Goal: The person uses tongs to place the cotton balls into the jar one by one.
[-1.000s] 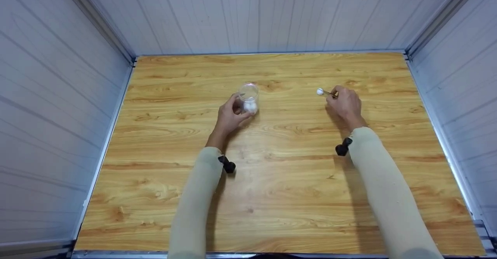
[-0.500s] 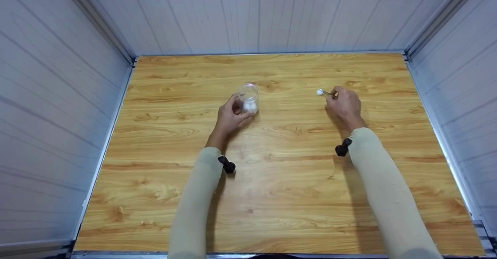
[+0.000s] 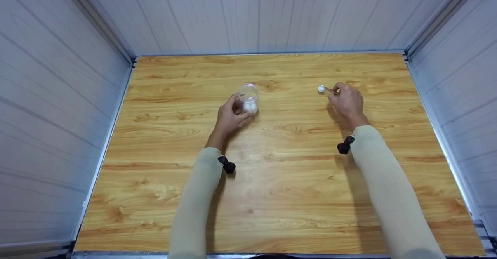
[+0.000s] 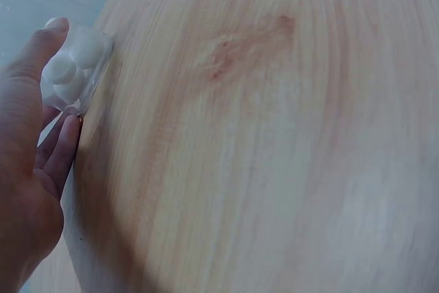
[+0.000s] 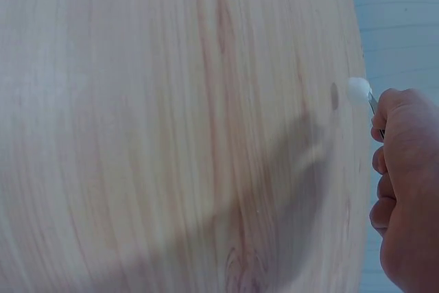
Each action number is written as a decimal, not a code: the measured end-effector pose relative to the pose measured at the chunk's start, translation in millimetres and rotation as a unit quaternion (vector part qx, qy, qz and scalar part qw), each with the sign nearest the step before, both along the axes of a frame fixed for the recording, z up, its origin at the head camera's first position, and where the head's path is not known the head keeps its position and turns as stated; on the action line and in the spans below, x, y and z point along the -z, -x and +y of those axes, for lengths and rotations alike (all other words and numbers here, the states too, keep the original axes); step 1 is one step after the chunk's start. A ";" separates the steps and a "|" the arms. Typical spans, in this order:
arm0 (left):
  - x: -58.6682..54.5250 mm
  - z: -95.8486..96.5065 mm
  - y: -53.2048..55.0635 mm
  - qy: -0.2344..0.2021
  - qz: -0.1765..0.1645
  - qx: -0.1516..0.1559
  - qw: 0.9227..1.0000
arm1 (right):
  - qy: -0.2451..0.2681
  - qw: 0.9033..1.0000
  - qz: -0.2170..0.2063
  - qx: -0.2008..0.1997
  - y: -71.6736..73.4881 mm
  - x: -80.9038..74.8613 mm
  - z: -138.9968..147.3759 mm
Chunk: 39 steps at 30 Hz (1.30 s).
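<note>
A clear plastic jar [image 3: 249, 94] stands without a lid on the table, several white cotton balls [image 3: 249, 106] at its bottom. My left hand [image 3: 229, 116] grips it from the left, thumb on the near side. The left wrist view shows the white balls [image 4: 65, 72] through the jar's wall, beside the thumb. Over on the right, my right hand [image 3: 348, 100] pinches metal tweezers [image 3: 331, 90]. Their tips hold one white cotton ball [image 3: 321, 89]. In the right wrist view this cotton ball [image 5: 358, 90] hangs above the table, its small shadow apart from it.
A wood-grain table [image 3: 287, 197] fills the space under both arms. White panel walls [image 3: 240, 14] close it in at the back and on both sides. Each wrist wears a small black camera [image 3: 229, 167].
My right hand, with the tweezers and cotton ball, has shifted slightly away from me and to the right. The left hand and the jar have stayed in place.
</note>
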<state>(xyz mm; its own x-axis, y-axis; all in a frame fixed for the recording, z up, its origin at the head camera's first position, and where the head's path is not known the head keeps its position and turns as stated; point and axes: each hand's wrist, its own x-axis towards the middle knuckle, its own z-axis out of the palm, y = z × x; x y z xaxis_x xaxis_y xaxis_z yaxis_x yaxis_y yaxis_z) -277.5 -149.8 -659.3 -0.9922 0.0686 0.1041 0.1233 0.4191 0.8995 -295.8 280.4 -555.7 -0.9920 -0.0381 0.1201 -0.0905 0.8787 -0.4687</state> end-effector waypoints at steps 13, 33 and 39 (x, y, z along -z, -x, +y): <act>-45.8 8.9 -27.7 -0.011 0.000 -0.001 1.000 | 0.009 0.999 0.039 -0.016 4.2 -5.2 -6.2; -30.8 4.4 -17.3 -0.017 -0.006 0.001 1.000 | 0.012 0.993 0.089 -0.073 4.4 -25.6 -42.8; -47.5 9.8 -27.3 -0.010 -0.015 -0.003 1.000 | 0.016 0.990 0.101 -0.096 5.0 -31.6 -54.9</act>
